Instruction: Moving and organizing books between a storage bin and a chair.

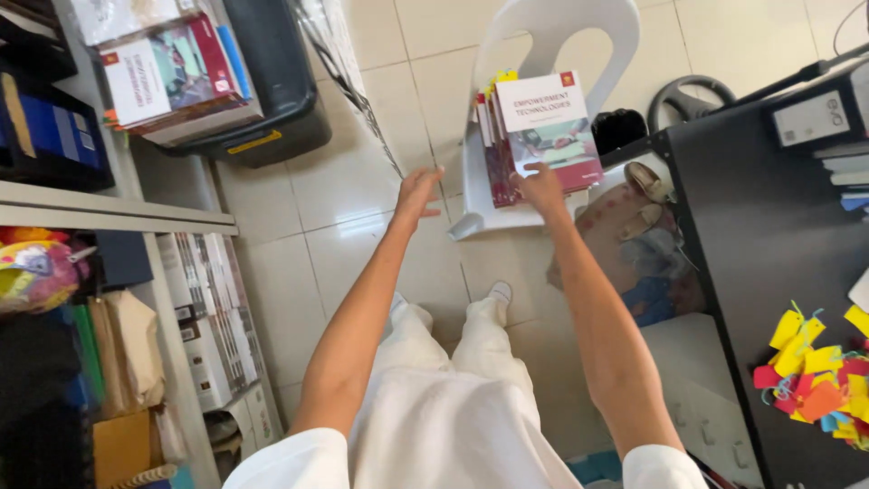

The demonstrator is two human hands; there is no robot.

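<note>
Room: pale tiled floor, shelves on the left, a black desk on the right.
Chair: a white plastic chair stands ahead of both hands, carrying a stack of books on its seat.
Right hand: the right hand grips the lower edge of the top book, fingers closed on the white and dark red cover, which tilts up above the fingertips.
Left hand: the left hand is loose and spread, holding nothing, just left of the chair seat, apart from the stack.
Beyond the fingers: a black bin on the floor to the left.
Desk side: bright paper tags lie well right of the right arm.
</note>
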